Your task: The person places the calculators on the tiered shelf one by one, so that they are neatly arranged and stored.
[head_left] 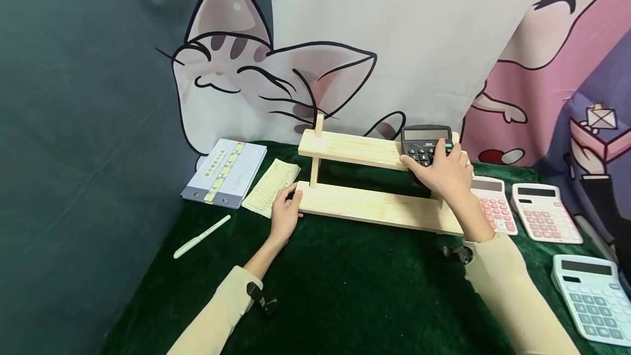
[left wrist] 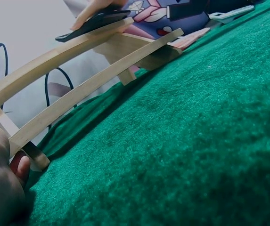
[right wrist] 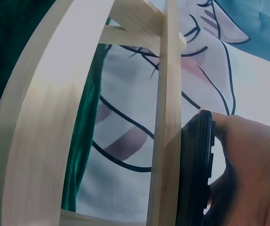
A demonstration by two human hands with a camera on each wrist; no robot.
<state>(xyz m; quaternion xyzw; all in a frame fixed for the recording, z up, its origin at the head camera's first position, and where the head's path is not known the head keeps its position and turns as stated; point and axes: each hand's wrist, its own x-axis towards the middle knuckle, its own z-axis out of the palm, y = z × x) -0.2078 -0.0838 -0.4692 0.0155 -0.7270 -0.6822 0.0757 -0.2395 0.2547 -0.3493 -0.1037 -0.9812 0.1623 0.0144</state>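
Observation:
A two-tier wooden shelf (head_left: 365, 201) stands on green cloth. My left hand (head_left: 285, 213) grips the left end of its lower board; in the left wrist view a fingertip (left wrist: 23, 167) shows beneath that board. On the right end of the upper board (head_left: 355, 145) sits a black calculator (head_left: 419, 144), its screen towards the back. My right hand (head_left: 446, 171) holds this calculator, thumb at its left edge and the other fingers over its right side, hiding many keys. Seen from the right wrist, the calculator (right wrist: 196, 165) lies against the upper board (right wrist: 167, 141).
Pink-keyed calculators (head_left: 493, 207) (head_left: 546, 212) lie right of the shelf, with a pale blue calculator (head_left: 594, 297) nearer the front. To the left are a ring binder (head_left: 227, 171), a yellowish paper pad (head_left: 271, 186) and a light green pen (head_left: 202, 237). A printed curtain (head_left: 419, 32) hangs behind.

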